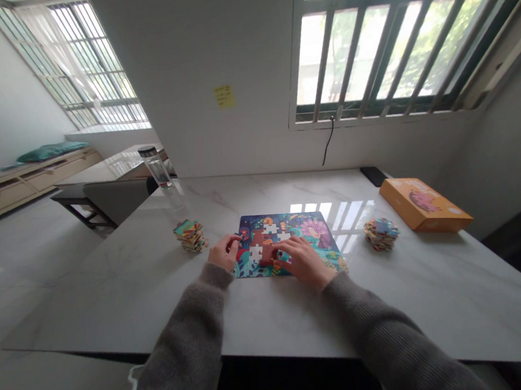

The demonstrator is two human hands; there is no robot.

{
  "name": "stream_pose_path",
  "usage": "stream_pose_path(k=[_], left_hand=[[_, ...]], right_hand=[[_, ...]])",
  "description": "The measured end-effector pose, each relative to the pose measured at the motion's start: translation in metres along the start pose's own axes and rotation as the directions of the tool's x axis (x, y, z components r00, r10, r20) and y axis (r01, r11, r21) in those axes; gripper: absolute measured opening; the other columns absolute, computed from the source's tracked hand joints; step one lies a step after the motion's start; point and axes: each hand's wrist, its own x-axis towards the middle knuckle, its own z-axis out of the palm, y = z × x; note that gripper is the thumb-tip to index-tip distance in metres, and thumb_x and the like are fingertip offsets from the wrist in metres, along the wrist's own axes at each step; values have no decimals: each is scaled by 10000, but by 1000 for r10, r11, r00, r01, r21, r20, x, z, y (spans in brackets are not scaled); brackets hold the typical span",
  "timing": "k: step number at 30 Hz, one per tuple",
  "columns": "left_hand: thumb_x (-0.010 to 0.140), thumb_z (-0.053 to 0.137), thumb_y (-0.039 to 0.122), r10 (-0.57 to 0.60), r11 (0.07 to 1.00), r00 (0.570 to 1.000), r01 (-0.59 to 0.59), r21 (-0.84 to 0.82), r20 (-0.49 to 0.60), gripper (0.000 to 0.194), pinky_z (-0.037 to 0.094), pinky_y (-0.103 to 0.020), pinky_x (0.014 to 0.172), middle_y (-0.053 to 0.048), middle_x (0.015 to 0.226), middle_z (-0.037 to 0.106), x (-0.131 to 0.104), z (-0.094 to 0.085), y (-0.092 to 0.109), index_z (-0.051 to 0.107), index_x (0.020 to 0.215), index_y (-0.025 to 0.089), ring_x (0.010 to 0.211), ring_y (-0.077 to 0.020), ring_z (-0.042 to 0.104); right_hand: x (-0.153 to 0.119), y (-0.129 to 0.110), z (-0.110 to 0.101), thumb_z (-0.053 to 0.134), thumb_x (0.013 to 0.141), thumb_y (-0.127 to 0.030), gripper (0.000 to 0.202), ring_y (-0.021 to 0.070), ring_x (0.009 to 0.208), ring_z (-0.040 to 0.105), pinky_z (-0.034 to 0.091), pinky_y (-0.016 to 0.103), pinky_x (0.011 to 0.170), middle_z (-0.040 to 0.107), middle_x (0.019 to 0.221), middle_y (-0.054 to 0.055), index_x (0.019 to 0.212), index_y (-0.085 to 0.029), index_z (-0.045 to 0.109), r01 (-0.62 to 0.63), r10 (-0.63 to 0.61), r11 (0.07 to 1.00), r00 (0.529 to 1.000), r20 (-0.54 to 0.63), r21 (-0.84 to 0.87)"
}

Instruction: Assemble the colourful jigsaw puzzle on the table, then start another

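A colourful jigsaw puzzle (315, 229) lies flat on the table, with several pale gaps (256, 253) showing in its middle and left part. My left hand (222, 253) rests at the puzzle's left edge, fingers loosely bent with a space between thumb and forefinger. Over the lower middle of the puzzle, my right hand (307, 263) has its thumb and fingers bent down around what looks like a puzzle piece, partly hidden by the fingers. A stack of puzzle pieces (191, 236) stands left of my left hand. Another stack (381, 234) is to the puzzle's right.
An orange box (424, 204) lies at the table's right, with a black phone (373, 176) behind it. A glass bottle (156, 168) stands at the far left corner. A black cable (328, 142) hangs below the barred window, and a yellow note (225, 96) is on the wall.
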Motion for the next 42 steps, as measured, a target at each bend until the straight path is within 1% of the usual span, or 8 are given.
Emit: stream_pose_path(k=[7,15,19,24,31,34,38,42], left_hand=[[839,508,221,38,994,996,-45,96,79,202,524,-291,719,-38,776,752,-4,3,-8,704,885,210,712,-196,690],[817,564,263,56,993,993,-66,100,102,157,514,-315,722,-51,807,747,-4,3,-7,700,881,219,727,-203,676],[847,563,333,20,998,996,-15,-58,87,263,521,-315,711,-52,825,758,-4,5,-6,672,1043,197,763,-205,697],[826,638,435,-39,928,983,101,-358,177,327,554,-320,717,-72,795,753,-4,6,3,663,984,149,752,-209,722],[784,676,449,-101,884,995,88,-459,-4,333,546,-306,673,-53,710,721,2,-4,10,659,911,142,664,-176,678],[786,693,479,-85,877,991,122,-465,100,373,549,-309,663,-62,724,732,0,-2,12,663,932,137,666,-182,686],[762,736,559,-15,854,955,166,-493,297,473,572,-351,773,-108,870,772,-6,5,19,686,972,138,808,-226,730],[715,766,617,19,832,921,201,-517,388,522,578,-360,791,-102,890,780,-9,9,26,707,928,145,808,-238,740]], right_hand=[[23,-12,15,753,867,-346,284,266,1019,590,418,420,913,729,1130,73,1124,-257,670,90,-88,993,996,23,-76],[33,-10,24,769,852,-289,235,261,1022,594,403,435,960,730,1091,55,1059,-257,664,63,-61,992,998,22,-106],[28,-12,17,715,894,-281,352,264,1073,601,425,425,963,683,1175,91,1228,-245,609,72,-75,997,995,-71,-38],[21,-13,7,669,922,-334,369,261,1035,607,473,405,923,641,1138,94,1271,-250,582,41,-26,997,974,-225,63],[16,4,-10,653,920,-388,368,215,792,591,512,403,811,593,967,63,1257,-248,601,-116,155,985,918,-366,124],[14,3,-8,667,911,-398,369,216,797,591,521,400,795,592,985,70,1246,-253,609,-87,122,989,929,-350,116],[12,-12,1,691,899,-394,406,249,918,598,525,415,856,601,1041,88,1272,-269,592,-7,42,994,951,-307,113],[11,-25,6,691,900,-379,433,261,984,598,525,429,891,605,1068,91,1305,-278,574,38,-5,993,960,-281,112]])
